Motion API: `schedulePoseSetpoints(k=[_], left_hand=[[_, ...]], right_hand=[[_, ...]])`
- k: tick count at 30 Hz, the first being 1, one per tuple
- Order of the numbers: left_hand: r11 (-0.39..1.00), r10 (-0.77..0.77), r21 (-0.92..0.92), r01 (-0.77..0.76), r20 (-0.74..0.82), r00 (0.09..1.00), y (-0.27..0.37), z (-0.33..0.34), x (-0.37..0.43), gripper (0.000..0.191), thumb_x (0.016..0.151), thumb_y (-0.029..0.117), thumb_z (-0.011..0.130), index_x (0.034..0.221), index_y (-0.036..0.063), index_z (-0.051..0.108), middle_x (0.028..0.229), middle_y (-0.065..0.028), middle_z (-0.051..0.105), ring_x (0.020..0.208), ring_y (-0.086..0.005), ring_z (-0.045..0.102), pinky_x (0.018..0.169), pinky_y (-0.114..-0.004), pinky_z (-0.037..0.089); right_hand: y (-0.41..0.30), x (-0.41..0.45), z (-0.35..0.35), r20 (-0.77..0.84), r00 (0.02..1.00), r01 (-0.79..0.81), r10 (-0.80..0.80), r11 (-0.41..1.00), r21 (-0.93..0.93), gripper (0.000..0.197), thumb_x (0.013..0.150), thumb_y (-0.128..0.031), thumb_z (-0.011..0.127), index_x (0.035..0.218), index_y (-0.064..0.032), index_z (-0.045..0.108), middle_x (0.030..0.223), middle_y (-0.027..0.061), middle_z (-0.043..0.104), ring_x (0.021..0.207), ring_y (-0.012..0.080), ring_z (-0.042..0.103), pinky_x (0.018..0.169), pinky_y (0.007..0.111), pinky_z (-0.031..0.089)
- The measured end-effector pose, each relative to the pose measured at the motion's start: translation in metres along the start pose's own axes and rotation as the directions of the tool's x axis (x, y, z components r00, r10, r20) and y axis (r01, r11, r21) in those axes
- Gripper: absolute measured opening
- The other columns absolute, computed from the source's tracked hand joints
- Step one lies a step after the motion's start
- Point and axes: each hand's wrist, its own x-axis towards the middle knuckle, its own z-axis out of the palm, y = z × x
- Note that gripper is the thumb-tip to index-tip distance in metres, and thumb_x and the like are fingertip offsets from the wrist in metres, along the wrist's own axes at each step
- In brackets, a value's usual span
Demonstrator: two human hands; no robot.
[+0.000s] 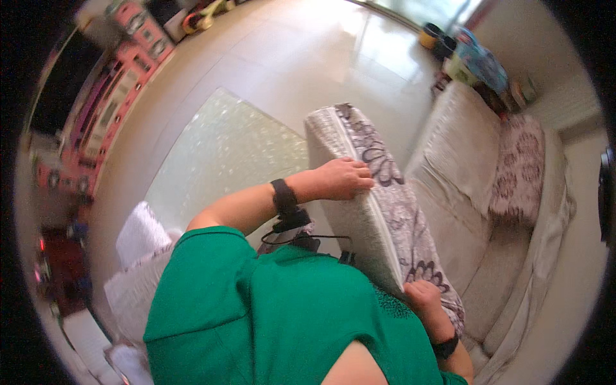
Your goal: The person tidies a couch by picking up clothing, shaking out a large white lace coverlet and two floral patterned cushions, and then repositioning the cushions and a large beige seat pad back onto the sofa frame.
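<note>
A thick seat cushion stands on edge in front of my body. Its cover is pale with a dark floral print, and one broad side is plain beige. A pale zipper runs along the edge between the two. My left hand grips the cushion's upper edge, fingers curled over the zipper line. Lower down, near the zipper's near end, my right hand pinches the cover; whether it holds the zipper's pull is hidden by the fingers. A dark band circles each wrist.
A sofa with pale covers and a floral cushion runs along the right. Ahead lies a translucent, glittering surface by the tiled floor. A pink cabinet lines the left. Bags and bins stand far right.
</note>
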Motion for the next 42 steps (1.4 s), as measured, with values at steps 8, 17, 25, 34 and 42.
schedulePoseSetpoints(k=[8,17,25,34,42], left_hand=[[0.982,-0.074,0.132,0.138,-0.404,0.912,0.017,0.024,-0.024,0.005,0.066,0.010,0.048,0.070,0.0067,0.046,0.070,-0.0067,0.050,0.072,-0.0210,0.051,0.067,-0.032,0.041],[0.777,-0.213,0.366,0.512,-0.613,0.761,0.010,-0.058,-0.096,0.012,0.072,0.004,0.044,0.082,-0.0010,0.048,0.073,-0.0150,0.050,0.074,-0.0276,0.049,0.070,-0.038,0.040],[0.339,-0.309,0.565,0.753,-0.689,0.656,-0.006,-0.138,-0.186,0.013,0.076,0.011,0.038,0.080,0.0050,0.049,0.075,-0.0076,0.050,0.075,-0.0224,0.047,0.067,-0.035,0.036],[0.335,-0.817,0.276,0.901,-0.391,0.424,-0.101,0.047,-0.274,0.038,0.073,0.019,0.044,0.110,0.0101,0.041,0.113,-0.0152,0.035,0.100,-0.0361,0.034,0.086,-0.044,0.030],[0.278,-0.959,0.180,0.944,-0.009,0.284,-0.030,0.151,-0.260,0.049,0.067,0.024,0.055,0.110,0.0092,0.036,0.117,-0.0148,0.029,0.108,-0.0348,0.024,0.088,-0.041,0.027]], right_hand=[[0.014,-0.013,-0.022,0.084,0.993,0.089,-0.078,0.985,-0.145,0.021,0.051,-0.008,0.054,0.070,-0.0045,0.048,0.055,0.0071,0.042,0.050,0.0235,0.044,0.044,0.032,0.033],[0.046,0.098,0.000,0.043,0.930,0.368,-0.366,0.927,-0.072,0.020,0.053,-0.007,0.054,0.070,-0.0017,0.044,0.061,0.0134,0.041,0.060,0.0315,0.041,0.053,0.036,0.035],[0.022,0.245,0.125,-0.168,0.834,0.552,-0.526,0.782,0.290,0.020,0.060,-0.004,0.058,0.079,-0.0006,0.049,0.070,0.0126,0.050,0.068,0.0279,0.049,0.059,0.034,0.039],[0.023,0.257,0.201,0.324,0.875,0.307,-0.359,0.930,0.203,0.028,0.065,-0.010,0.051,0.093,-0.0045,0.047,0.078,0.0164,0.053,0.074,0.0325,0.051,0.064,0.040,0.043],[0.152,0.132,0.186,0.397,0.909,-0.191,0.127,0.974,0.125,0.021,0.068,-0.011,0.046,0.087,-0.0033,0.048,0.075,0.0182,0.054,0.072,0.0349,0.052,0.062,0.042,0.042]])
